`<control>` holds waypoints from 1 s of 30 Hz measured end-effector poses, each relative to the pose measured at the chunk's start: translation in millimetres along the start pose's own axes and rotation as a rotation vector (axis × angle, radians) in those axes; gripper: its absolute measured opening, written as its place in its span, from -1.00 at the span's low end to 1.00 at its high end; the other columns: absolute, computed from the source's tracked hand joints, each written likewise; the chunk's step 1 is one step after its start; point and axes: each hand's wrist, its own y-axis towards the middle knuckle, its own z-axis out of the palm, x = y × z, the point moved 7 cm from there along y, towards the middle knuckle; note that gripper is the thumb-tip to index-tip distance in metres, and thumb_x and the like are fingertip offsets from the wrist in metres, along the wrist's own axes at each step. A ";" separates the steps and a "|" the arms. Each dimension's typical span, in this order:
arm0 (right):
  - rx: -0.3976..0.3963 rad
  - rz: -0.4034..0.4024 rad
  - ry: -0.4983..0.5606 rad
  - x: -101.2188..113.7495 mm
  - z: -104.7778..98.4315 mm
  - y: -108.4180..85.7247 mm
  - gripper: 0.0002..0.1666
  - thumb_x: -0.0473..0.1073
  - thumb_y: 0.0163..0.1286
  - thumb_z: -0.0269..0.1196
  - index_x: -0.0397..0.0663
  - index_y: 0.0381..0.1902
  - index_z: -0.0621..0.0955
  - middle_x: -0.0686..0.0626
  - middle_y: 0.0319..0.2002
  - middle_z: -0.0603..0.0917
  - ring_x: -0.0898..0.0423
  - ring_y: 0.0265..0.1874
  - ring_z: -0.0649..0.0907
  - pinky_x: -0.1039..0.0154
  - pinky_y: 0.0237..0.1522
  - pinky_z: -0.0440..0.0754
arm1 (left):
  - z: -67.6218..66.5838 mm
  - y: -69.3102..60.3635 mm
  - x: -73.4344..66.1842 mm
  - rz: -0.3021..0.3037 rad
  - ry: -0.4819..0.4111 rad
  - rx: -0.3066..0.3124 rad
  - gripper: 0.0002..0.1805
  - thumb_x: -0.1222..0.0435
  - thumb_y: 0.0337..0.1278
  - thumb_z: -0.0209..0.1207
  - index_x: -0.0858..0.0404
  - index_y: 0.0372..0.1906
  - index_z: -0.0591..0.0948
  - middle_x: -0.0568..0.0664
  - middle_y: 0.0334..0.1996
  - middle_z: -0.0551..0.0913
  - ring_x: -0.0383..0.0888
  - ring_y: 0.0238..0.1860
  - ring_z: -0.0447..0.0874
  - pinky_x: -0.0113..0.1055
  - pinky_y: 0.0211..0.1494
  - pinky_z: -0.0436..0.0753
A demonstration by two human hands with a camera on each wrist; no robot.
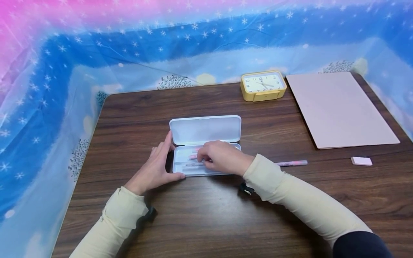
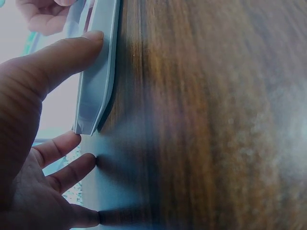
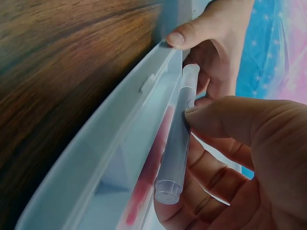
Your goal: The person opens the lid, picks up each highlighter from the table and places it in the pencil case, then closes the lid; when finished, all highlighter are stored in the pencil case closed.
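Note:
A white pencil case (image 1: 175,169) lies on the table, its lid (image 1: 206,129) raised at the back. My left hand (image 1: 155,168) spans the case's left end, thumb on the front wall and extended fingers at the side and back; the left wrist view shows this hand (image 2: 29,124) too. Over the case, my right hand (image 1: 226,157) pinches a grey translucent pen (image 3: 176,136) with a clear cap between thumb and fingers. Beside that pen, a pink-red pen (image 3: 152,163) lies in the case. Another pink item (image 1: 193,157) shows left of my right fingers.
A pink-patterned pen (image 1: 295,163) lies right of the case, partly behind my right sleeve. Farther right is a white eraser (image 1: 361,161). A yellow clock (image 1: 264,86) stands at the back, beside a large pale pink board (image 1: 342,111). Patterned cloth (image 1: 129,53) surrounds the table.

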 end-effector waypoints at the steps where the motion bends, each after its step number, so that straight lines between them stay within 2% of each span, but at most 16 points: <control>1: 0.006 0.004 -0.007 1.2 0.9 1.1 -0.84 -0.21 0.38 0.26 0.07 -0.14 0.73 0.06 -0.24 0.66 0.15 -0.29 0.54 0.26 -0.12 0.52 | 0.0 0.0 -0.1 0.001 -0.002 0.000 0.47 0.00 -0.18 0.53 -0.03 0.57 -0.39 0.04 0.19 0.34 0.00 0.22 0.25 0.07 0.38 0.22; 4: 0.018 0.005 -0.029 5.3 3.6 3.2 -0.85 -0.20 0.38 0.27 0.06 -0.15 0.73 0.06 -0.24 0.66 0.16 -0.29 0.54 0.27 -0.12 0.52 | 0.0 -0.1 0.0 0.004 -0.009 -0.003 0.46 0.00 -0.18 0.53 -0.03 0.57 -0.39 0.03 0.18 0.34 0.01 0.22 0.25 0.10 0.43 0.16; 10: 0.021 -0.022 -0.031 11.8 7.1 3.2 -0.87 -0.20 0.38 0.27 0.03 -0.16 0.73 0.06 -0.22 0.68 0.16 -0.32 0.55 0.26 -0.11 0.54 | 0.1 0.2 0.1 0.002 -0.002 -0.004 0.46 0.00 -0.18 0.53 -0.02 0.58 -0.38 0.03 0.17 0.34 0.00 0.21 0.24 0.07 0.39 0.22; 17: 0.002 -0.011 -0.005 7.8 5.4 2.2 -0.84 -0.21 0.37 0.27 0.05 -0.13 0.73 0.07 -0.19 0.69 0.17 -0.31 0.56 0.29 -0.12 0.54 | 0.2 0.0 -0.3 0.007 0.002 -0.009 0.45 -0.01 -0.16 0.52 0.00 0.58 -0.38 0.03 0.16 0.34 -0.01 0.21 0.25 0.08 0.43 0.17; 25: -0.031 -0.015 0.039 0.1 -1.2 -2.6 -0.78 -0.29 0.38 0.21 0.00 -0.13 0.74 0.01 -0.02 0.73 0.15 -0.09 0.63 0.21 0.08 0.57 | -0.1 -0.5 -1.6 0.022 0.001 -0.016 0.47 0.00 -0.17 0.52 0.01 0.57 -0.40 0.03 0.15 0.35 0.00 0.21 0.25 0.08 0.45 0.11; 30: -0.055 -0.016 0.045 -5.6 -10.3 -10.7 -0.77 -0.32 0.36 0.19 -0.01 -0.15 0.73 0.02 -0.17 0.71 0.13 -0.24 0.58 0.22 -0.05 0.56 | 0.4 -0.1 -1.3 0.013 0.005 -0.009 0.47 0.01 -0.18 0.53 0.01 0.57 -0.41 0.04 0.15 0.36 0.00 0.22 0.25 0.12 0.49 0.05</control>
